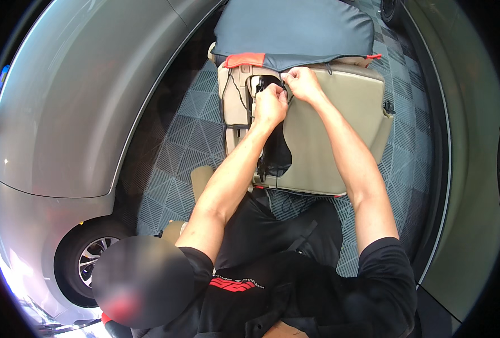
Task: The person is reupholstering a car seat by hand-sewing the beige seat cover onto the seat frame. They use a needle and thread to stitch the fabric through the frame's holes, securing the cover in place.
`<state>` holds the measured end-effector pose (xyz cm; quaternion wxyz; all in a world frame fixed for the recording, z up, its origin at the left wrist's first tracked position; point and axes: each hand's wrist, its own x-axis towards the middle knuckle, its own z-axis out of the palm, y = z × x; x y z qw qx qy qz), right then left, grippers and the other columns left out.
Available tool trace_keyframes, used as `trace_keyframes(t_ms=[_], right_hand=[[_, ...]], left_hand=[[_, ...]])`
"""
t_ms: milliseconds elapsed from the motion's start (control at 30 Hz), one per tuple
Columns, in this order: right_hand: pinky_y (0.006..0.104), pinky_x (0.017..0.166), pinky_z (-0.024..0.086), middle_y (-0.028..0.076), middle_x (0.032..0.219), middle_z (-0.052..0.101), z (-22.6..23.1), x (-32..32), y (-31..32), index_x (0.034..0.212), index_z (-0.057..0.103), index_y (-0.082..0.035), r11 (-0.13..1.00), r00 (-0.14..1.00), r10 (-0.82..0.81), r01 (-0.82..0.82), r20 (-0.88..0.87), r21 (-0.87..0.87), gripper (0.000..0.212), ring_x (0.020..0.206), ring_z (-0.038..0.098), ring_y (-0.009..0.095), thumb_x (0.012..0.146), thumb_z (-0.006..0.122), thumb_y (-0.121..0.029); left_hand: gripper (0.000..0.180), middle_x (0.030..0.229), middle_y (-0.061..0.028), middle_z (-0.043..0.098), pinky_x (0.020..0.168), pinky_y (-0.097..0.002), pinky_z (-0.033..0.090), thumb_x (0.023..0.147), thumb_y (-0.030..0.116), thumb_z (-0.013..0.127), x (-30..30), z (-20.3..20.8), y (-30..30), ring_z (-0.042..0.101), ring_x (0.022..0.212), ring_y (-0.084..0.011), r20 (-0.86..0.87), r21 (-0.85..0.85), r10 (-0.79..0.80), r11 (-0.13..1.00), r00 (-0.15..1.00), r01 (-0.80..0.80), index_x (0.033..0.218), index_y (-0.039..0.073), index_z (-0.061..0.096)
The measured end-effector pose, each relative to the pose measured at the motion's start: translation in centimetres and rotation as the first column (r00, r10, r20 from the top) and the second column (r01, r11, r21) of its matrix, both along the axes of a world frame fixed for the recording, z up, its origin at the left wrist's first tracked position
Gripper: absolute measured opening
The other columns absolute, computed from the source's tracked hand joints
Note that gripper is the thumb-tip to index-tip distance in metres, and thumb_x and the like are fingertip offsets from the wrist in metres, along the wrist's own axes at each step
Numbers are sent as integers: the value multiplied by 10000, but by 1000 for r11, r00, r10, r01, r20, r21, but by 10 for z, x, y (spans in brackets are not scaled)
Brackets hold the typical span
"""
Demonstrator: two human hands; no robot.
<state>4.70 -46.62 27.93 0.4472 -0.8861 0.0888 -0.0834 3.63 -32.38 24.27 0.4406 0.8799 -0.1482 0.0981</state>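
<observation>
A beige car seat (340, 129) lies on the floor before me, its underside and black metal frame partly exposed. Over its far part is a dark blue-grey seat cover (295, 28) with a red-edged border. My left hand (270, 106) is closed above the seat's black gap, fingers pinched on a thin black cord (291, 99). Just to its right and farther off, my right hand (303, 84) pinches the same dark cord close to the cover's edge. The fingertips almost meet, and they hide much of the cord. More black cords (236, 84) run along the seat's left side.
A silver-grey car (86, 101) with a wheel (92, 262) stands close on the left. Another vehicle's body panel (469, 169) curves along the right. Grey patterned floor tiles (177, 141) lie between them. A blurred round dark shape (143, 281) covers the lower left.
</observation>
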Motion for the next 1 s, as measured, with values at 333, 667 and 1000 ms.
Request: trace_keyframes(t_ms=[333, 667, 1000], right_hand=[[367, 647, 491, 103, 656, 632, 29, -30, -36, 847, 719, 10, 999, 989, 5, 1, 147, -40, 451, 647, 571, 154, 952, 680, -427], [234, 506, 359, -67, 686, 540, 57, -172, -17, 902, 704, -54, 931, 997, 33, -58, 74, 361, 309, 562, 432, 36, 952, 733, -357], [249, 544, 464, 25, 789, 653, -91, -258, 114, 1114, 694, 7, 835, 894, 317, -106, -316, 539, 308, 573, 542, 78, 979, 690, -270]], left_hand=[[391, 1131, -228, 725, 991, -439, 524, 950, 250, 625, 13, -7, 37, 692, 1101, -371, 35, -34, -56, 998, 998, 57, 1250, 4, 677], [212, 886, -139, 707, 806, -384, 531, 947, 210, 667, -80, 63, 162, 667, 845, -318, 129, 206, -483, 867, 866, 453, 995, 12, 724], [242, 812, 26, 571, 652, -234, 441, 1016, 161, 617, -141, -3, 255, 494, 718, -57, -251, -656, -274, 753, 928, 45, 1213, 22, 640]])
